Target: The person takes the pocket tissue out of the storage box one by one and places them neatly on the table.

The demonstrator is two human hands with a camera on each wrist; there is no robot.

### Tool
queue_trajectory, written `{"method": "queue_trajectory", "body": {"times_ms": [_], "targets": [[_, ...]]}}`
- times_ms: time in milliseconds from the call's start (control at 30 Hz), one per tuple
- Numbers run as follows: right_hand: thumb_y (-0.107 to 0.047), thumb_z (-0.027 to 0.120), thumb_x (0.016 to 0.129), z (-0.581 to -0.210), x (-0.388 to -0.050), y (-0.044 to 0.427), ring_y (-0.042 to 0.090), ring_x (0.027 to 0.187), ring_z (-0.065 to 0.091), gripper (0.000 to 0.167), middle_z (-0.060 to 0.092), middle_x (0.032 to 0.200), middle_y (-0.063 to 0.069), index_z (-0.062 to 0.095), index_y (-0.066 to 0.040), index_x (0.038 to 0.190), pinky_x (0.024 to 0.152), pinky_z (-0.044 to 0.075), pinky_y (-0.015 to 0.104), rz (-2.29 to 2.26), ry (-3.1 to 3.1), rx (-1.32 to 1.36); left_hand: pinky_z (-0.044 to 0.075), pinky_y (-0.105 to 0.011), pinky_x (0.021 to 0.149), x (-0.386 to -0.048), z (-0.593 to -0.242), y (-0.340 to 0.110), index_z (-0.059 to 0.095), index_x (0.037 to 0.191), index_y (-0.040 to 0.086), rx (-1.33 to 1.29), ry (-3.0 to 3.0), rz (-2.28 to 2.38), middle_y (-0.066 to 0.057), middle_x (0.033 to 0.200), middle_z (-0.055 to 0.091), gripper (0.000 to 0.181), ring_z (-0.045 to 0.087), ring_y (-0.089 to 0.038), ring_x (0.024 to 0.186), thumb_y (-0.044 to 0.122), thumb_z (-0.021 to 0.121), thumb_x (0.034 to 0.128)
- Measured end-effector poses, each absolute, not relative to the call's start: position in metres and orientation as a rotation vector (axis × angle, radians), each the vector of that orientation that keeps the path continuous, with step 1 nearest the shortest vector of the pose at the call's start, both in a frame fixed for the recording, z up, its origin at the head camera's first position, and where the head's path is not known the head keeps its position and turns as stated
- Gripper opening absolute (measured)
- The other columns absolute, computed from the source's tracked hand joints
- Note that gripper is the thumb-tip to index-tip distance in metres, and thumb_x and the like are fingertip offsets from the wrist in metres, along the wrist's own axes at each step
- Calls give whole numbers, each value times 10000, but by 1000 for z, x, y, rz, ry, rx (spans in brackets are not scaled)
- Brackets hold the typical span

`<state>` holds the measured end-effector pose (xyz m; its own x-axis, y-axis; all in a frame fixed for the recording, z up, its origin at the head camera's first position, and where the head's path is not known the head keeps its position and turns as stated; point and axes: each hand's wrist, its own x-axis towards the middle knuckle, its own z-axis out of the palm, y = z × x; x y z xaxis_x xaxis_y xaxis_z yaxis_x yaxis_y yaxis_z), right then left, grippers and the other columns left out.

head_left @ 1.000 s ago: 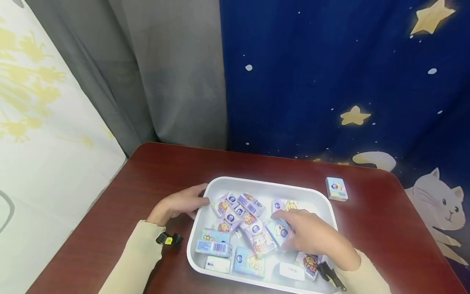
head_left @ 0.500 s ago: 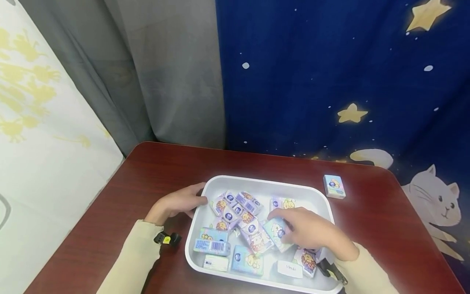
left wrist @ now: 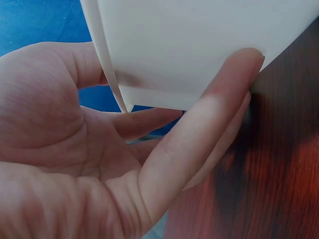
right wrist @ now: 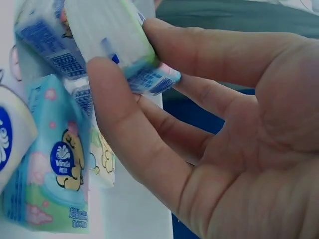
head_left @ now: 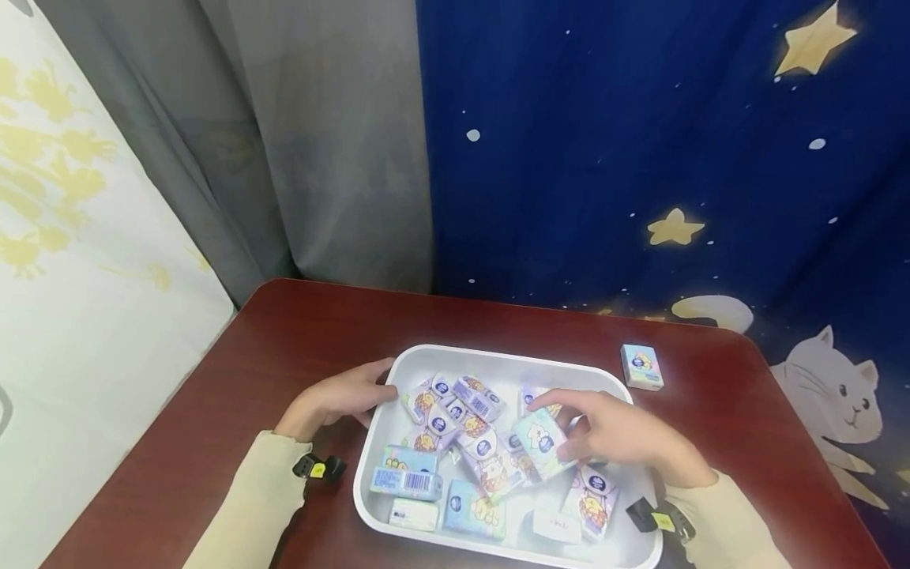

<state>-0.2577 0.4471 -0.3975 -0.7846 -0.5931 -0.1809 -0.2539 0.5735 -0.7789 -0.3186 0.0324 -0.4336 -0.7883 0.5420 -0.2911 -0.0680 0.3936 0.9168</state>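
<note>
Tissue packs in purple and blue wrappers, printed with cartoon animals, lie in a white plastic tray (head_left: 512, 362). My left hand (head_left: 344, 395) grips the tray's left rim, its thumb at the top edge; the left wrist view shows fingers on both sides of the wall. Over the pile, my right hand (head_left: 614, 427) pinches a blue tissue pack (head_left: 538, 444) between thumb and fingers, tilted. Its pale side faces the right wrist camera. Another blue tissue pack (right wrist: 57, 159) lies just below that hand. Part of a purple pack (head_left: 529, 397) behind the hand is hidden.
One more blue tissue pack (head_left: 641, 367) lies on the dark red table (head_left: 320, 332), beyond the tray's far right corner. A small white pack (head_left: 557, 524) sits near the tray's front wall. Grey and blue curtains (head_left: 512, 197) hang behind the table.
The right hand has raised the blue tissue pack a little and turned it, showing more of its face. My left hand stays on the tray's rim. The head view has shifted slightly.
</note>
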Motion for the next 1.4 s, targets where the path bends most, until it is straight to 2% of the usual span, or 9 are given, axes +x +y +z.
{"method": "queue_trajectory", "body": {"times_ms": [267,500,633,767,900,1000,1133,1400], "targets": [[-31,853,923,-390,-262,466,316,961,665,614,662,1129,108,658,-149,1493,744,670,392,-1204,2293,-493,679,-534,741,-318,-437,32,428,1573,-25,412,2084,1431,-204,1164,719,523,777,-336,932,74,593,1086],[-67,835,931,-387,-270,498,339,1064,643,609,676,1157,135,642,-126,1506,816,646,389,-1238,2330,-442,679,-529,738,-320,-436,31,417,1582,-32,406,2086,1430,-196,1144,727,531,778,-333,930,72,576,1087],[-74,794,973,-392,-276,520,363,1106,708,626,704,1254,215,563,-43,1554,886,651,405,-1384,2214,-487,679,-529,738,-321,-437,31,414,1582,-37,406,2079,1435,-199,1139,729,536,781,-335,927,69,579,1084],[-17,724,1019,-396,-280,539,378,1143,740,631,693,1346,267,481,-22,1601,927,651,488,-1536,2052,-502,679,-532,749,-320,-436,31,412,1586,-37,405,2080,1432,-201,1150,726,542,779,-335,933,67,585,1083],[33,640,1058,-396,-282,557,363,1154,743,596,710,1365,197,522,-145,1614,952,635,517,-1630,1970,-500,679,-528,750,-320,-435,31,427,1576,-31,406,2083,1423,-201,1148,727,529,781,-335,930,65,589,1081],[77,566,1080,-398,-286,571,313,1168,748,614,720,1381,122,538,-213,1620,975,628,486,-1706,1889,-509,680,-523,746,-321,-436,31,443,1559,-27,410,2085,1420,-203,1143,731,510,785,-338,928,66,592,1081],[122,494,1089,-402,-290,589,272,1179,748,645,719,1393,78,519,-209,1641,998,623,440,-1790,1817,-504,680,-521,742,-322,-435,31,446,1548,-32,418,2090,1417,-208,1144,731,503,787,-340,927,67,598,1079],[122,505,1092,-412,-300,614,267,1139,743,648,715,1344,82,563,-253,1618,982,629,413,-1928,1854,-349,680,-529,744,-319,-434,32,433,1565,-31,403,2094,1423,-208,1149,728,527,783,-341,930,70,599,1075]]}}
